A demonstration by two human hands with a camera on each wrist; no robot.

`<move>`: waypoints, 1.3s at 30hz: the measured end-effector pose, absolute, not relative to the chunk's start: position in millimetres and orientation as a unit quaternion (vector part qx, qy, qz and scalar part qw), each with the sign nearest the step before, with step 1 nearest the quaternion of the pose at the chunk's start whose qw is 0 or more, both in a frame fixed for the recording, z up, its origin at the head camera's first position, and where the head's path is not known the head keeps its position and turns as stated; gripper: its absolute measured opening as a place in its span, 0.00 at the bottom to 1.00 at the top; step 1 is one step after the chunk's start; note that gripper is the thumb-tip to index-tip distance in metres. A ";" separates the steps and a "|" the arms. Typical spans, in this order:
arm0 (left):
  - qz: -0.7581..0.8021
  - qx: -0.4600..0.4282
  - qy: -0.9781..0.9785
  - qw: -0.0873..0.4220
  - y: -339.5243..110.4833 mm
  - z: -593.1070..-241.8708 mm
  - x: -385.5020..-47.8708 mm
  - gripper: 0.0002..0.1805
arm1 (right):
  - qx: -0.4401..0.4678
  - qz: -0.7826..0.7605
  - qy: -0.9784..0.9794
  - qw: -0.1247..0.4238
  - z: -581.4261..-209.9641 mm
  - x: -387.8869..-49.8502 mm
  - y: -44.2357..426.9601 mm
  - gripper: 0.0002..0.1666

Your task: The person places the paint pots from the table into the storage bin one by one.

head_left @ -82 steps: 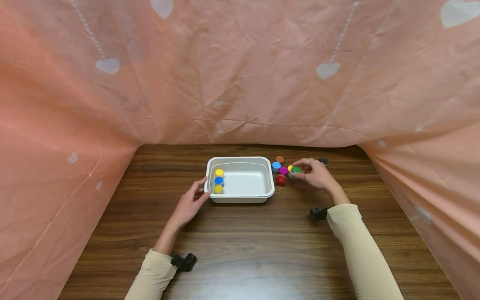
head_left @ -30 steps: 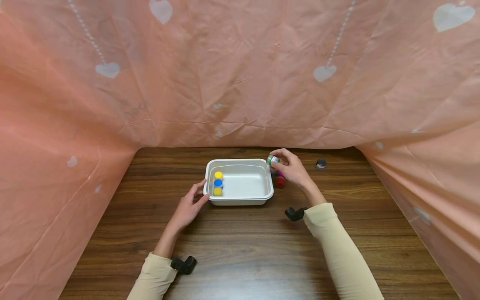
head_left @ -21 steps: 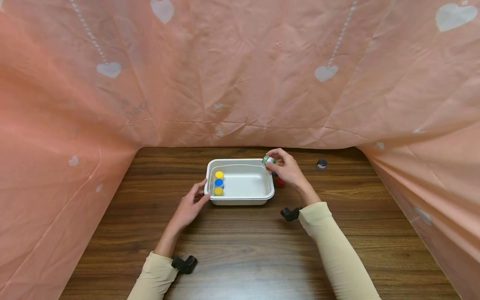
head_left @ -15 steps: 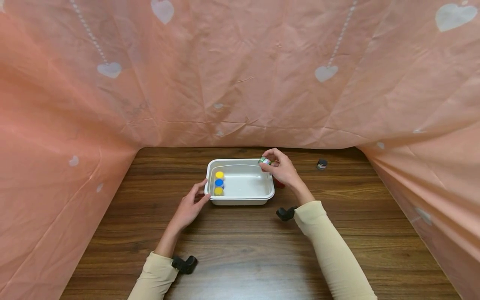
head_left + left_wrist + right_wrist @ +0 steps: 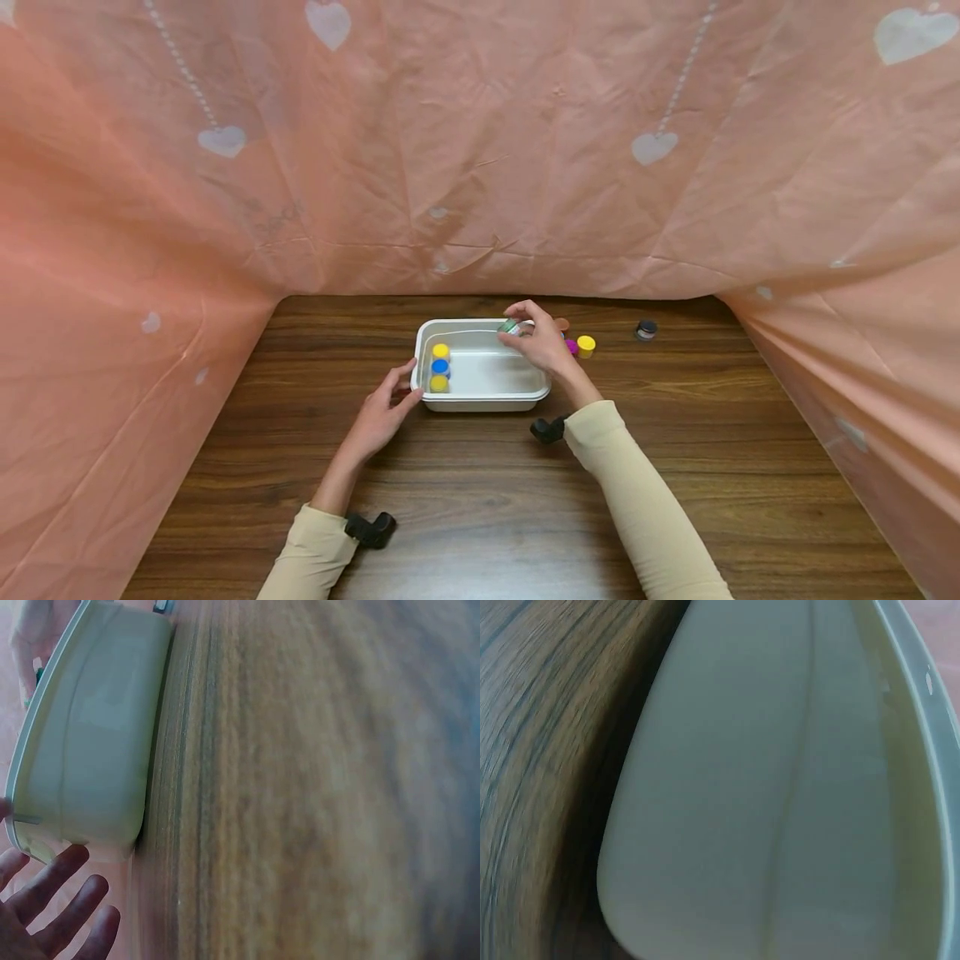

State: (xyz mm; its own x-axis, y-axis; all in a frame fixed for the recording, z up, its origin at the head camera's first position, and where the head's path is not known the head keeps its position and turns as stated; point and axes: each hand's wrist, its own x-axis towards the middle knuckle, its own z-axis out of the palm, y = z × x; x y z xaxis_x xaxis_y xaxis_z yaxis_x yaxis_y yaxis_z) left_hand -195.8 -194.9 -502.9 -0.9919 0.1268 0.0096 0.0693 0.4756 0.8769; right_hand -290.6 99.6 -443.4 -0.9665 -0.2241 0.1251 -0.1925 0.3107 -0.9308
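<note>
My right hand (image 5: 542, 343) pinches a small paint jar (image 5: 511, 327) with a green lid, tilted, above the right back part of a white plastic tray (image 5: 483, 406). At the tray's left end, my left hand (image 5: 378, 417) touches the rim and corner with fairly straight, spread fingers. Inside the tray, along its left wall, stand a yellow-lidded jar (image 5: 441, 352), a blue-lidded jar (image 5: 440, 367) and a darker yellow jar (image 5: 438, 384) in a row. The left wrist view has the tray's side (image 5: 112, 720) and spread fingers (image 5: 71, 911); only tray wall (image 5: 712, 787) and wood fill the right wrist view.
Right of the tray, partly behind my right hand and wrist, are a yellow jar (image 5: 586, 347), a magenta jar (image 5: 572, 346) and an orange-brown jar (image 5: 562, 323). A black-lidded jar (image 5: 646, 330) stands farther right. A pink curtain (image 5: 480, 167) encloses the wooden table (image 5: 450, 483).
My right hand has lifted the green-lidded jar from the group at the right and carried it left over the tray. The left hand has stayed at the tray's left end.
</note>
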 end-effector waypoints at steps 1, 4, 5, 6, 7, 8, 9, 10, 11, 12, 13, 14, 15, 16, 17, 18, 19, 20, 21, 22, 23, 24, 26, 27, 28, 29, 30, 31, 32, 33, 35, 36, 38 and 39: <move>0.510 0.057 0.858 0.028 -194.9 -502.9 -195.9 0.32 | -0.131 -0.568 0.812 0.013 -444.1 -291.0 98.0 0.26; 0.510 0.057 0.858 0.024 -195.0 -503.6 -196.4 0.31 | -0.132 -0.561 0.817 0.014 -446.2 -291.9 92.7 0.26; 0.510 0.057 0.858 0.022 -195.1 -504.2 -196.7 0.31 | -0.131 -0.558 0.819 0.016 -447.0 -292.1 90.9 0.26; 0.510 0.057 0.858 0.021 -195.3 -504.8 -196.9 0.31 | -0.132 -0.555 0.821 0.017 -447.8 -292.5 89.2 0.26; 0.512 0.057 0.857 0.021 -195.5 -505.2 -197.0 0.31 | -0.132 -0.553 0.822 0.020 -448.6 -292.8 87.3 0.26; 0.510 0.057 0.858 0.021 -195.9 -505.7 -197.1 0.31 | -0.132 -0.549 0.825 0.021 -449.6 -293.0 85.6 0.26; 0.510 0.057 0.858 0.021 -196.2 -506.1 -197.2 0.31 | -0.133 -0.545 0.828 0.022 -450.8 -293.4 84.1 0.26; 0.509 0.057 0.858 0.021 -196.5 -506.6 -197.3 0.31 | -0.134 -0.540 0.830 0.024 -451.5 -293.9 82.7 0.25; 0.511 0.054 0.858 0.022 -196.6 -506.7 -197.3 0.31 | -0.135 -0.537 0.833 0.024 -452.1 -294.4 81.4 0.24; 0.511 0.054 0.858 0.021 -196.7 -506.9 -197.4 0.31 | -0.136 -0.534 0.834 0.024 -452.5 -294.9 80.2 0.23; 0.511 0.054 0.858 0.020 -196.8 -506.8 -197.3 0.31 | -0.136 -0.531 0.836 0.024 -453.1 -295.6 79.0 0.22; 0.510 0.057 0.858 0.017 -196.7 -506.8 -197.2 0.31 | -0.137 -0.528 0.838 0.023 -453.5 -296.3 78.0 0.21; 0.509 0.058 0.858 0.016 -196.5 -507.0 -197.3 0.31 | -0.138 -0.525 0.840 0.022 -453.9 -297.0 77.1 0.20; 0.510 0.059 0.858 0.017 -196.2 -507.0 -197.3 0.31 | -0.139 -0.521 0.842 0.019 -454.7 -297.9 76.2 0.20; 0.510 0.060 0.858 0.017 -195.8 -507.1 -197.4 0.31 | -0.140 -0.518 0.844 0.017 -455.5 -298.7 75.2 0.20; 0.511 0.060 0.858 0.019 -195.4 -507.1 -197.3 0.31 | -0.142 -0.515 0.846 0.015 -456.5 -299.7 74.3 0.20; 0.511 0.059 0.857 0.021 -195.2 -507.0 -197.1 0.31 | -0.144 -0.509 0.848 0.014 -457.9 -300.7 73.2 0.20; 0.510 0.060 0.858 0.021 -195.1 -507.5 -197.2 0.31 | -0.145 -0.505 0.850 0.015 -458.9 -301.5 72.1 0.20; 0.511 0.057 0.857 0.022 -195.1 -507.9 -197.3 0.32 | -0.148 -0.504 0.851 0.017 -460.0 -302.2 70.9 0.20; 0.512 0.056 0.857 0.023 -195.1 -507.6 -197.1 0.32 | -0.150 -0.505 0.850 0.020 -461.2 -302.9 69.6 0.21; 0.512 0.055 0.857 0.022 -195.2 -507.5 -197.0 0.32 | -0.150 -0.505 0.850 0.024 -461.7 -303.2 68.2 0.21; 0.511 0.054 0.858 0.022 -195.4 -507.3 -196.8 0.31 | -0.152 -0.503 0.851 0.026 -462.9 -303.9 66.8 0.21; 0.512 0.054 0.857 0.020 -195.2 -507.6 -196.7 0.31 | -0.150 -0.502 0.851 0.031 -464.3 -304.6 64.8 0.21; 0.513 0.054 0.857 0.020 -195.0 -507.4 -196.5 0.31 | -0.150 -0.502 0.851 0.032 -465.3 -305.4 63.7 0.22; 0.513 0.054 0.856 0.020 -194.9 -507.3 -196.5 0.31 | -0.150 -0.499 0.853 0.033 -466.2 -306.0 62.7 0.22; 0.512 0.056 0.857 0.017 -194.9 -507.5 -196.5 0.31 | -0.149 -0.497 0.854 0.034 -466.6 -306.5 61.3 0.22; 0.511 0.058 0.858 0.014 -195.0 -507.6 -196.5 0.31 | -0.149 -0.495 0.855 0.037 -467.1 -307.0 60.0 0.23; 0.512 0.059 0.857 0.011 -195.1 -507.7 -196.5 0.31 | -0.148 -0.494 0.856 0.039 -467.2 -307.2 58.7 0.23; 0.513 0.060 0.856 0.009 -195.2 -507.8 -196.5 0.31 | -0.147 -0.494 0.856 0.043 -467.5 -307.5 57.2 0.24; 0.511 0.063 0.857 0.006 -195.3 -507.8 -196.3 0.31 | -0.146 -0.494 0.856 0.046 -467.7 -307.7 55.9 0.24; 0.511 0.064 0.857 0.005 -195.3 -507.9 -196.1 0.31 | -0.142 -0.495 0.856 0.053 -468.4 -307.6 53.1 0.23; 0.513 0.063 0.856 0.006 -195.4 -508.1 -196.2 0.31 | -0.141 -0.494 0.856 0.054 -469.0 -307.8 51.7 0.23; 0.515 0.060 0.855 0.008 -195.4 -508.1 -196.1 0.31 | -0.140 -0.494 0.856 0.059 -470.2 -308.1 49.0 0.22; 0.513 0.061 0.856 0.008 -195.4 -508.2 -195.9 0.31 | -0.140 -0.494 0.856 0.062 -470.7 -308.2 47.7 0.22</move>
State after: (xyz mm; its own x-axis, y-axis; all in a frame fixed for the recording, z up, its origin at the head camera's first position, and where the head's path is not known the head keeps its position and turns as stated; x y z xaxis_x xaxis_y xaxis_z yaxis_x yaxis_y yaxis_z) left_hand -195.9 -195.4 -508.2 -0.9924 0.1128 0.0495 0.0968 0.4653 0.8798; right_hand -308.2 47.7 -470.7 -0.9531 -0.3009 0.0331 -0.1791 0.4723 -0.8630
